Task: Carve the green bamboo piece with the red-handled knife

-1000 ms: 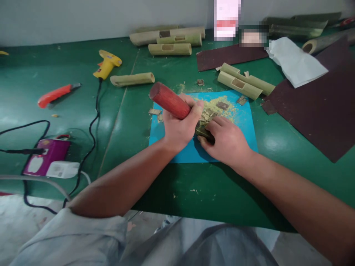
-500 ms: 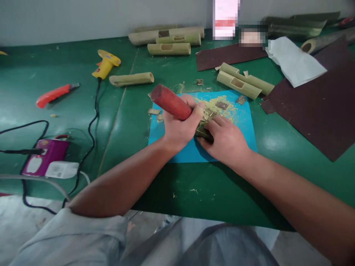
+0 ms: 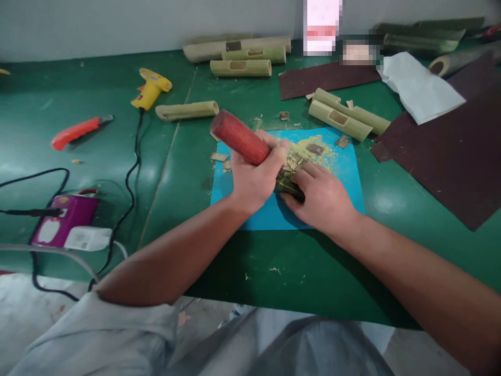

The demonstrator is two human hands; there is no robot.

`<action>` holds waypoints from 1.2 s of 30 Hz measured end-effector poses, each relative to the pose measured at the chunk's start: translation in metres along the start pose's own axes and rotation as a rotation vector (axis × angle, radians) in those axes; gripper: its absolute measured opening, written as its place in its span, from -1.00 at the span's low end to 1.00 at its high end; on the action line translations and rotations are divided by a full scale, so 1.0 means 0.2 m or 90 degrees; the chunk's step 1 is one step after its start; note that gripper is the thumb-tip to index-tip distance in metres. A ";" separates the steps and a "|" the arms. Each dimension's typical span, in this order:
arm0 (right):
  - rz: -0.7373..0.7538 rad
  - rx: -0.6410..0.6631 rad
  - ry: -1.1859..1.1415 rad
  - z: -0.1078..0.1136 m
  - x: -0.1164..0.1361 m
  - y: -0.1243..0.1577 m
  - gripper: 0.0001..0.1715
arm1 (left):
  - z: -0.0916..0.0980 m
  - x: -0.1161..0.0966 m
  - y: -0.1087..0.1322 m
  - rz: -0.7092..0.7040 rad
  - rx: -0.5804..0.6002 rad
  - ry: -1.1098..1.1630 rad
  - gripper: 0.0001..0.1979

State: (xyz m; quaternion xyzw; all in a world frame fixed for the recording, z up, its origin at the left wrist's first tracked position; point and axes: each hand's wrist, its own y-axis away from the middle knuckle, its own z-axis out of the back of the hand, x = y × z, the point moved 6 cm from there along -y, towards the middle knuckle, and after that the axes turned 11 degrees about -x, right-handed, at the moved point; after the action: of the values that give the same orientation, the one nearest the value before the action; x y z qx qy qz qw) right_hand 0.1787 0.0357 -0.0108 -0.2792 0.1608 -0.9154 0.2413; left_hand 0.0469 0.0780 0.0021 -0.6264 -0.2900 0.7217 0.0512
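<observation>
My left hand [image 3: 256,175] is closed around the thick red wooden handle [image 3: 240,137] of a tool, whose working end is hidden behind the hand. The butt of the handle points up and to the left. A dark green bamboo piece [image 3: 287,183] lies under the tool, with my right hand [image 3: 324,193] curled over its right side and holding it down. Beneath both hands is a blue sheet [image 3: 258,219]. Yellowish shavings and dust [image 3: 309,146] are spread just beyond my fingers, with small bamboo chips [image 3: 315,149] among them.
Bamboo tubes with cut openings [image 3: 340,120] lie beyond the sheet, others [image 3: 240,68] near the wall. To the left are a yellow glue gun [image 3: 151,91], a red utility knife [image 3: 76,134] and a purple power box [image 3: 66,219] with cables. Brown sheets [image 3: 450,156] lie right.
The butt of the red handle has shifted slightly up and to the left. My right hand stays on the bamboo piece, and the whole view has shifted slightly.
</observation>
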 end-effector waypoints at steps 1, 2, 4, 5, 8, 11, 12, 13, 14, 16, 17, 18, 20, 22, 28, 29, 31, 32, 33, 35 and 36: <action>0.000 0.000 0.003 0.00 0.00 0.00 -0.87 | 0.00 0.00 0.00 0.000 0.009 0.002 -0.57; 0.001 0.000 0.005 0.00 0.00 0.00 -0.88 | -0.01 0.00 0.00 0.000 0.018 0.003 -0.56; 0.004 0.003 0.007 0.00 0.00 0.00 -0.88 | -0.01 0.01 0.01 -0.002 0.034 0.000 -0.55; 0.005 0.004 0.007 0.00 0.00 0.00 -0.89 | 0.00 0.01 0.01 -0.007 0.037 -0.002 -0.55; 0.009 0.004 0.007 0.00 0.01 0.00 -0.90 | 0.00 0.01 0.00 -0.030 0.039 -0.007 -0.57; 0.011 -0.005 0.006 0.00 0.01 0.00 -0.90 | 0.00 0.00 0.00 -0.046 0.043 -0.013 -0.58; 0.012 -0.006 0.003 0.00 0.01 0.00 -0.90 | 0.00 -0.01 0.00 -0.045 0.046 -0.012 -0.58; 0.017 -0.008 -0.002 0.00 0.01 0.00 -0.90 | -0.01 -0.02 0.00 -0.042 0.047 -0.008 -0.58; 0.025 -0.009 -0.008 0.00 0.01 0.01 -0.89 | -0.01 -0.03 0.00 -0.038 0.046 -0.002 -0.57; 0.042 -0.013 -0.013 0.00 0.02 0.01 -0.88 | -0.02 -0.05 0.01 -0.026 0.040 0.012 -0.58; 0.047 -0.016 -0.014 0.00 0.02 0.01 -0.87 | -0.02 -0.06 0.01 -0.015 0.037 0.017 -0.59; 0.051 -0.019 -0.014 0.00 0.02 0.02 -0.86 | -0.02 -0.06 0.02 0.000 0.034 0.019 -0.60; 0.055 -0.023 -0.017 0.00 0.01 0.02 -0.84 | -0.02 -0.05 0.03 0.029 0.021 0.017 -0.63; 0.059 -0.025 -0.015 0.00 0.01 0.02 -0.84 | 0.00 -0.05 0.03 0.025 -0.019 0.023 -0.61; 0.038 -0.024 -0.014 0.00 0.01 0.01 -0.87 | -0.02 -0.03 0.01 -0.010 0.027 -0.003 -0.60; 0.038 -0.021 -0.015 0.00 0.01 0.01 -0.87 | -0.02 -0.03 0.01 -0.010 0.023 0.002 -0.60; 0.035 -0.023 -0.013 0.00 0.01 0.02 -0.86 | -0.02 -0.03 0.01 -0.008 0.014 0.021 -0.58; 0.033 -0.025 -0.011 0.00 0.01 0.02 -0.86 | -0.02 -0.03 0.01 -0.004 0.014 0.028 -0.58; 0.031 -0.025 -0.010 0.00 0.01 0.02 -0.86 | -0.02 -0.03 0.01 0.001 0.018 0.033 -0.58; 0.032 -0.023 -0.011 0.00 0.01 0.02 -0.87 | -0.02 -0.04 0.02 0.013 0.029 0.031 -0.58; 0.033 -0.023 -0.012 0.00 0.01 0.02 -0.87 | -0.02 -0.04 0.02 0.023 0.029 0.026 -0.60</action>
State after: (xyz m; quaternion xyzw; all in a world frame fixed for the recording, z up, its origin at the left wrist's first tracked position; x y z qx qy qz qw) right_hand 0.1787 0.0317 -0.0107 -0.2878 0.1819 -0.9032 0.2615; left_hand 0.0534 0.0729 0.0080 -0.6445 -0.2612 0.7162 0.0583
